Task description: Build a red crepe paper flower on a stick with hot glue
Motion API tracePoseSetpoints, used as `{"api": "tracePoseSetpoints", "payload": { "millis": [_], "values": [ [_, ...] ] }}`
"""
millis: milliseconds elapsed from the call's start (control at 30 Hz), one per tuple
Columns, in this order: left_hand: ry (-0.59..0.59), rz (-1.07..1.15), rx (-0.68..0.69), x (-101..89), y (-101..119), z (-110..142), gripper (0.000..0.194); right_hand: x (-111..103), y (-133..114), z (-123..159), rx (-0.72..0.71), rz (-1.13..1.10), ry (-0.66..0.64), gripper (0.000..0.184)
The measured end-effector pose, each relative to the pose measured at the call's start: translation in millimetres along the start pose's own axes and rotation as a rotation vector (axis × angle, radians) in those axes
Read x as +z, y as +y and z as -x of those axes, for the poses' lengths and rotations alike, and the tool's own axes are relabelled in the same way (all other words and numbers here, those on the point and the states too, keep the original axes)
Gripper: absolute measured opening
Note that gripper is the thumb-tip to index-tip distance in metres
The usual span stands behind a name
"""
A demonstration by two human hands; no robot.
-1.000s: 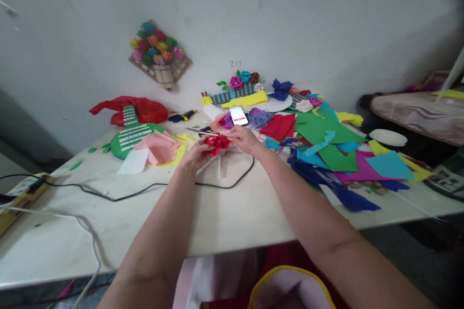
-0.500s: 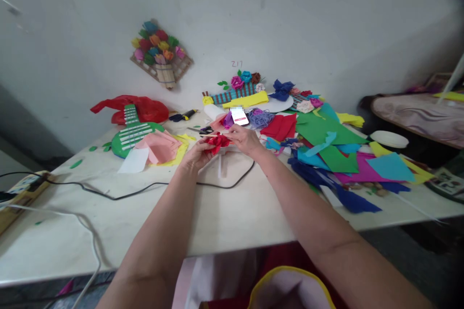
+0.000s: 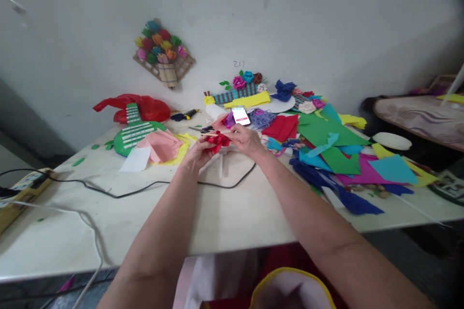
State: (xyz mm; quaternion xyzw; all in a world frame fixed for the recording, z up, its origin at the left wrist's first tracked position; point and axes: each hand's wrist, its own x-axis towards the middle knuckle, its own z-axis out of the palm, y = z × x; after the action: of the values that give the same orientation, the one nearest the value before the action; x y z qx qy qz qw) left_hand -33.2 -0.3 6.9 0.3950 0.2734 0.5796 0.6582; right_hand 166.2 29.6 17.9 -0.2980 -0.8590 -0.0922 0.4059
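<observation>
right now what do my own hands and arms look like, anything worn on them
Your left hand and right hand are bare, five-fingered human hands without gloves. No sleeves, watch or bracelet show along the visible arms, and no cables or markings stand out. Whether there are rings is too small to tell.

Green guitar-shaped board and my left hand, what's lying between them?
In the head view, pink paper, with yellow paper partly under it, lies between the green guitar-shaped board and your left hand.

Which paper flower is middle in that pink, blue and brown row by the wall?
The blue paper flower; the pink one is left of it, the brown one right.
</observation>
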Motion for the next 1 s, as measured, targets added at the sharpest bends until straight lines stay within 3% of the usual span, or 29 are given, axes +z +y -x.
{"api": "tracePoseSetpoints", "payload": {
  "millis": [300,600,800,1000],
  "values": [
    [-0.011,-0.012,0.042,-2.7,-1.5,-0.9,0.047,-10.0,-6.2,-1.6,-0.006,0.147,-0.045,0.034],
    [-0.016,-0.002,0.044,0.0,-1.0,-0.4,0.048,-4.4,-4.5,-2.6,-0.018,0.017,-0.044,0.033],
    [-0.038,-0.005,0.075,2.7,0.3,1.6,0.048,-11.3,-7.9,-1.6,0.03,0.118,-0.072,0.033],
    [-0.04,-0.031,0.091,-3.1,-0.2,0.1,0.056,-15.9,-5.1,-2.8,-0.021,0.175,-0.093,0.039]
  ]
}}
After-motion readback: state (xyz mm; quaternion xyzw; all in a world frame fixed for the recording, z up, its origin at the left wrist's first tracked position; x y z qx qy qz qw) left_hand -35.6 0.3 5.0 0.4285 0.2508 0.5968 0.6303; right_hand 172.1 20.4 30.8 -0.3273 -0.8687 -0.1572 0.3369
